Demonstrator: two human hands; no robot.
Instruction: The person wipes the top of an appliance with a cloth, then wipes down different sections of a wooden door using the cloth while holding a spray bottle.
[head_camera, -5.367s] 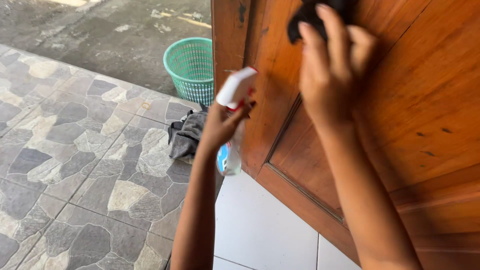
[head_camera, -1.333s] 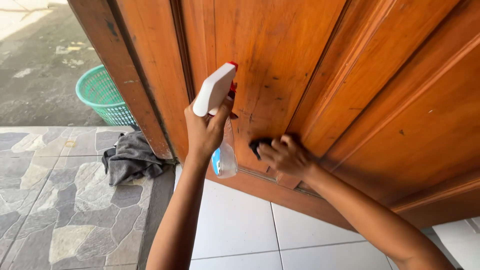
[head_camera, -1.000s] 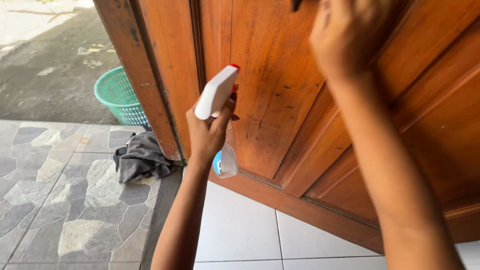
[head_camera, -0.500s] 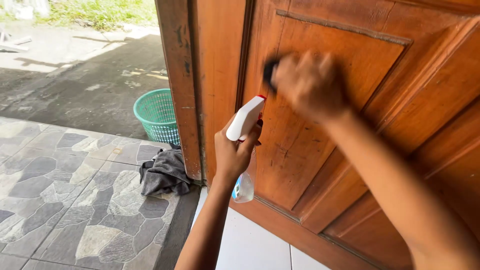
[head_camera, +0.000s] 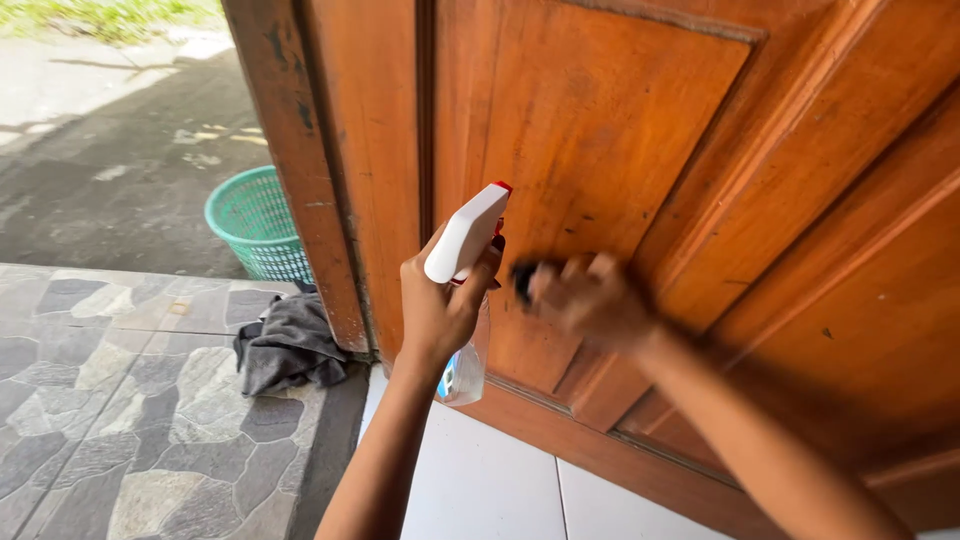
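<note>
This is looking like the front entrance of a home, seen at the threshold between inside and out. A tall, panelled wooden door (head_camera: 640, 170) in a warm orange-brown varnish is standing in its wooden door frame (head_camera: 290, 170), with white floor tiles (head_camera: 480, 480) lying on the inner side. Outside, a porch paved in irregular grey and beige stone (head_camera: 110, 420) is running up to the frame, and beyond its far edge a rough concrete yard (head_camera: 110, 170) is stretching toward what is probably a strip of grass at the top left corner, though it is showing only faintly there.
</note>
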